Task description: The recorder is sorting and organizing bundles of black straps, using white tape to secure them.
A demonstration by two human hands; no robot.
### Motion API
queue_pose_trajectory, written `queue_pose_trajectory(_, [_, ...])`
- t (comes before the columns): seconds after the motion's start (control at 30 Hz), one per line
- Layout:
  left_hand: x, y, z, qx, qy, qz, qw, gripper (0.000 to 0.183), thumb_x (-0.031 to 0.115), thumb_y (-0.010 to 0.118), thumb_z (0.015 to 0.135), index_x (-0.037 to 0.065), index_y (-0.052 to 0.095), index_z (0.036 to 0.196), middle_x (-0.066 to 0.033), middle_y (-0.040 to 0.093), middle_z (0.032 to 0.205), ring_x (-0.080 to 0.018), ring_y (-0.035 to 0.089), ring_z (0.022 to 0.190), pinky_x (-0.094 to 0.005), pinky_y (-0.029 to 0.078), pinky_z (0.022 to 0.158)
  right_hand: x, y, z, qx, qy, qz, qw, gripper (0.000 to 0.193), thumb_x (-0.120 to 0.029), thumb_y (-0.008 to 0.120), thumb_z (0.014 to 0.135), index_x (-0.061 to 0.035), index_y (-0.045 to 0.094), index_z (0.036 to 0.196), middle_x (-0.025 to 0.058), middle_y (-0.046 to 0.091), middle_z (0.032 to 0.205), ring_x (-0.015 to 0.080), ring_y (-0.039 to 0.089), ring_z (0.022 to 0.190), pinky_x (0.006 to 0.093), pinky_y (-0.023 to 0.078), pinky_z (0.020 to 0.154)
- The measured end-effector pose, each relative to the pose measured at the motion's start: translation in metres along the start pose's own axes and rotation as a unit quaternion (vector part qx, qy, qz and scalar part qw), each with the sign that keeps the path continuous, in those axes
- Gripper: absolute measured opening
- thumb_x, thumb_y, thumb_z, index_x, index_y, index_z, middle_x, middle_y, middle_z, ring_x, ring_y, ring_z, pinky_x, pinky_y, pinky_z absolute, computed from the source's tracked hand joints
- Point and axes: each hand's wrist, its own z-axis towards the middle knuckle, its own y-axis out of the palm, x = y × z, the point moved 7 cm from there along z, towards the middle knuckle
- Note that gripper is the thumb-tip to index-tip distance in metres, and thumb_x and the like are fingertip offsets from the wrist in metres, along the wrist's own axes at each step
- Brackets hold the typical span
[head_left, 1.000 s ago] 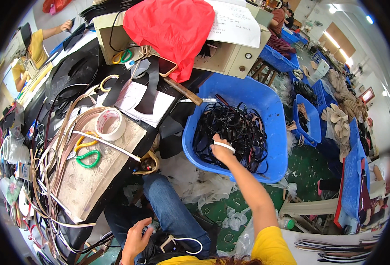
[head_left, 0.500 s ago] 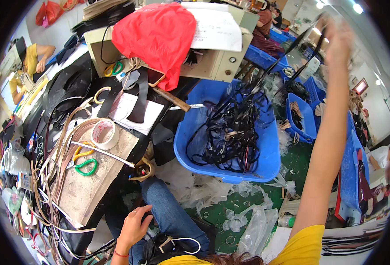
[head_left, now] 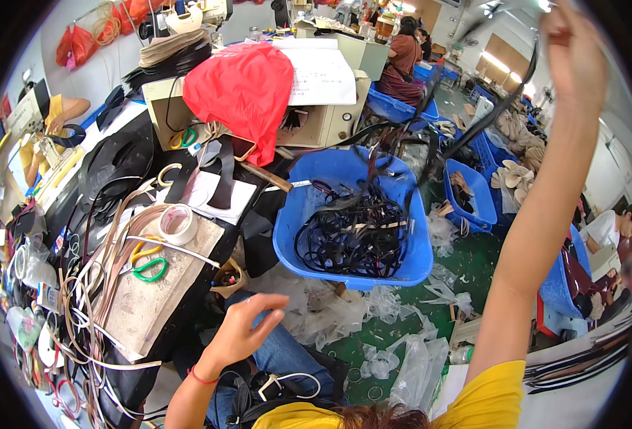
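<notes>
My right hand (head_left: 577, 61) is raised high at the upper right, blurred, its fingers closed on long black straps (head_left: 498, 118). These straps run down and left from the hand toward a blue plastic basin (head_left: 323, 164). Inside the basin lies a tangled heap of thin black straps (head_left: 351, 239), with a few lighter pieces among them. My left hand (head_left: 248, 325) hovers over my jeans-clad leg, in front of the basin, with fingers apart and nothing in them.
On the left, a work board (head_left: 155, 300) bears a roll of tape (head_left: 178, 224), green-and-yellow-handled scissors (head_left: 149, 268) and loose beige strips. A hammer (head_left: 267, 176) lies beside the basin. A red bag (head_left: 241, 93) covers a cream box. Clear plastic scraps (head_left: 419, 368) litter the green floor.
My right hand has risen farther up and right, pulling the black straps up from the basin. My left hand has moved up and forward. The view has shifted.
</notes>
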Motion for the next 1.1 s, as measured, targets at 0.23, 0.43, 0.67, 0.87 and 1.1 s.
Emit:
queue_pose_trajectory(0.23, [-0.010, 0.049, 0.045, 0.003, -0.224, -0.726, 0.650, 0.055, 0.051, 0.049, 0.091, 0.002, 0.046, 0.116, -0.0188, 0.058, 0.114, -0.0310, 0.057, 0.107, -0.0464, 0.046, 0.093, 0.017, 0.075, -0.162, -0.261, 0.272, 0.043, 0.925, 0.039, -0.019, 0.061, 0.083, -0.0035, 0.048, 0.116, 0.0019, 0.055, 0.076, 0.0002, 0.037, 0.047, 0.0156, 0.026, 0.039])
queue_pose_trajectory(0.43, [-0.066, 0.044, 0.135, 0.071, -0.150, -0.723, 0.670, 0.036, 0.018, 0.059, 0.090, 0.003, 0.039, 0.116, -0.0184, 0.050, 0.118, -0.0268, 0.055, 0.107, -0.0422, 0.050, 0.091, 0.017, 0.010, -0.136, -0.159, 0.214, -0.045, 0.963, 0.050, -0.019, 0.065, 0.085, -0.0001, 0.044, 0.126, 0.0024, 0.054, 0.087, 0.0025, 0.037, 0.055, 0.0164, 0.029, 0.044])
queue_pose_trajectory(0.67, [0.101, -0.012, 0.238, -0.001, 0.124, -0.236, 0.964, 0.074, 0.009, 0.067, 0.079, 0.002, 0.026, 0.140, -0.0181, 0.045, 0.132, -0.0318, 0.054, 0.110, -0.0355, 0.051, 0.083, -0.052, -0.041, -0.109, 0.014, 0.069, -0.260, 0.963, 0.037, -0.007, 0.060, 0.088, -0.0030, 0.048, 0.122, 0.0039, 0.055, 0.089, 0.0027, 0.040, 0.062, 0.0161, 0.033, 0.055])
queue_pose_trajectory(0.87, [0.019, 0.019, 0.199, 0.101, 0.122, 0.183, 0.970, 0.111, 0.038, 0.083, 0.059, -0.007, 0.020, 0.139, -0.0372, 0.035, 0.131, -0.0501, 0.035, 0.124, -0.0471, 0.029, 0.106, 0.008, -0.006, -0.169, -0.127, 0.154, -0.229, 0.953, 0.035, -0.002, 0.062, 0.084, -0.0037, 0.049, 0.116, 0.0008, 0.055, 0.089, 0.0050, 0.048, 0.073, 0.0186, 0.040, 0.063])
queue_pose_trajectory(1.1, [0.068, 0.020, 0.207, 0.137, 0.135, -0.002, 0.981, 0.018, 0.019, 0.061, 0.086, 0.002, 0.064, 0.091, -0.0150, 0.067, 0.078, -0.0338, 0.065, 0.076, -0.0402, 0.051, 0.066, -0.013, -0.028, -0.150, -0.003, 0.003, -0.094, 0.996, 0.034, -0.005, 0.059, 0.087, 0.0004, 0.048, 0.119, 0.0062, 0.059, 0.085, 0.0049, 0.047, 0.067, 0.0175, 0.037, 0.054])
